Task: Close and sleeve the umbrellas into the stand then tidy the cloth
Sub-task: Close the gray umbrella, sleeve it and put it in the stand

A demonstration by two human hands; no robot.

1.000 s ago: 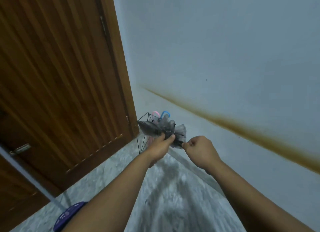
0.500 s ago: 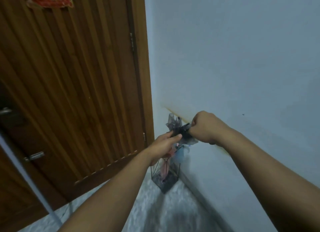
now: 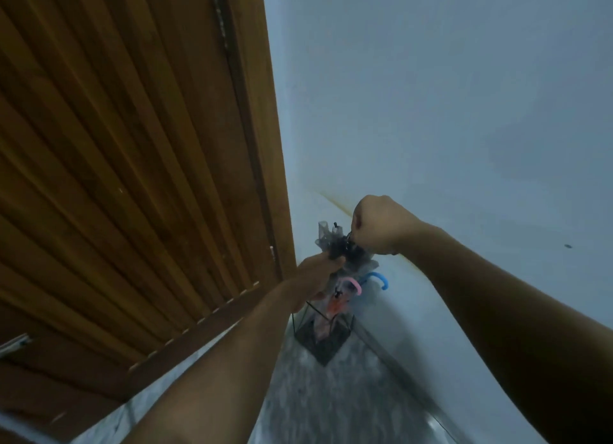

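With the left hand (image 3: 320, 264) gripping the folded grey translucent umbrella (image 3: 335, 244) above the black wire stand (image 3: 323, 336) in the corner, the right hand (image 3: 378, 224), fisted on its gathered canopy, should cinch the folds tight before lowering it straight in.

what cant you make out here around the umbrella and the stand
Head view only:
- Left hand fingers: hidden behind the grey umbrella.
- Right hand: what it pinches is too small and dark.
- Stand: contents blurred; pink handle and blue handle show.
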